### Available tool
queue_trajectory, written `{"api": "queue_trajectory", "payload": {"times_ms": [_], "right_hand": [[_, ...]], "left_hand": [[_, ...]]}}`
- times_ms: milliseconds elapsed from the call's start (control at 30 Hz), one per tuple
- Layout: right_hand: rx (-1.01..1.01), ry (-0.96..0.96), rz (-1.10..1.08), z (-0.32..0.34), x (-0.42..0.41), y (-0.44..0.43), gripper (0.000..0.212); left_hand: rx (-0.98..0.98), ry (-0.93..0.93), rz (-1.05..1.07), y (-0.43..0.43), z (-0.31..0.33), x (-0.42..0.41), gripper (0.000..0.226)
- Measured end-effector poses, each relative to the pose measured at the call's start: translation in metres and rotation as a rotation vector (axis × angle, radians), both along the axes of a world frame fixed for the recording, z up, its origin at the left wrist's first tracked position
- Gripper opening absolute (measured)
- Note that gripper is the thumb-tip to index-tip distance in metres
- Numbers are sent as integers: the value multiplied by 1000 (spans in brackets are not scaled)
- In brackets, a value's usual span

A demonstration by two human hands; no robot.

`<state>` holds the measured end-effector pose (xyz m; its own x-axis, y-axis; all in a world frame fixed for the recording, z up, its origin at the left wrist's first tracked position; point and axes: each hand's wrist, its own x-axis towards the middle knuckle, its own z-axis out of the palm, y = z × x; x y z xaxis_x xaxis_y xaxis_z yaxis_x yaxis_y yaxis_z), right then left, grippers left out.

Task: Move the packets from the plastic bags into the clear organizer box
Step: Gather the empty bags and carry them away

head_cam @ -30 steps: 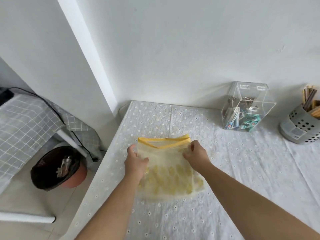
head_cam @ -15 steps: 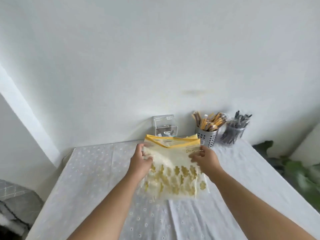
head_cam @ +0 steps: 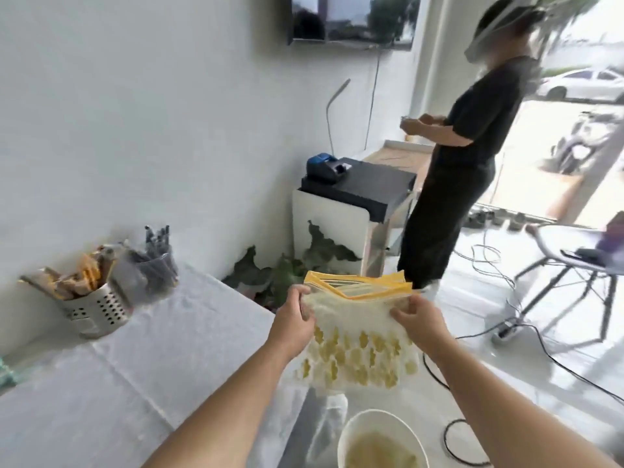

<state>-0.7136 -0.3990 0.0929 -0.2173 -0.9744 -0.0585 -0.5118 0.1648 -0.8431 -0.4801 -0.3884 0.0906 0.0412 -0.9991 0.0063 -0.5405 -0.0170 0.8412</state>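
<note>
Half a second ago the plastic bags [head_cam: 358, 336] hung over the middle of the table; now they are held out past the table's [head_cam: 141, 359] right edge, above the floor, and the clear organizer box no longer shows. They are a stack of see-through bags with yellow zip strips at the top and a yellow leaf print lower down. Whether packets are inside cannot be told.

Gripping the bags' upper left edge, the left hand [head_cam: 294, 324] has its fingers curled closed around the plastic. At the bags' upper right edge the right hand [head_cam: 420, 320] pinches the plastic between thumb and fingers.

Directly below the bags stands a white bin [head_cam: 381, 440] with pale bags already in it. Left of the bags, on the table by the wall, a perforated metal holder [head_cam: 98, 309] and a clear cup [head_cam: 152, 275] hold wrapped utensils. Behind the bags are green leaves [head_cam: 270, 275] and a white cabinet [head_cam: 337, 228], and beyond that another person [head_cam: 469, 153] in black stands facing a counter. Right of the bags, cables [head_cam: 540, 349] lie on the floor.
</note>
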Motion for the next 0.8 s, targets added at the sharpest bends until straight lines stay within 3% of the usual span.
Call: {"api": "queue_trajectory", "payload": {"times_ms": [133,267,600,800], "right_hand": [[107,22,-175,-38,-84,30,10],[221,44,-305,-85,-121,66,11],[568,-2,-458,-241,-110,117,10],[586,28,-529,-316,-93,109,10]], "left_hand": [[61,-182,-178,-13,-29,-88,43],[120,-371,-254,-10,-76,-138,37],[461,-376,-371,-7,-236,-148,17],[551,-328,-460,-25,-309,-139,19]]}}
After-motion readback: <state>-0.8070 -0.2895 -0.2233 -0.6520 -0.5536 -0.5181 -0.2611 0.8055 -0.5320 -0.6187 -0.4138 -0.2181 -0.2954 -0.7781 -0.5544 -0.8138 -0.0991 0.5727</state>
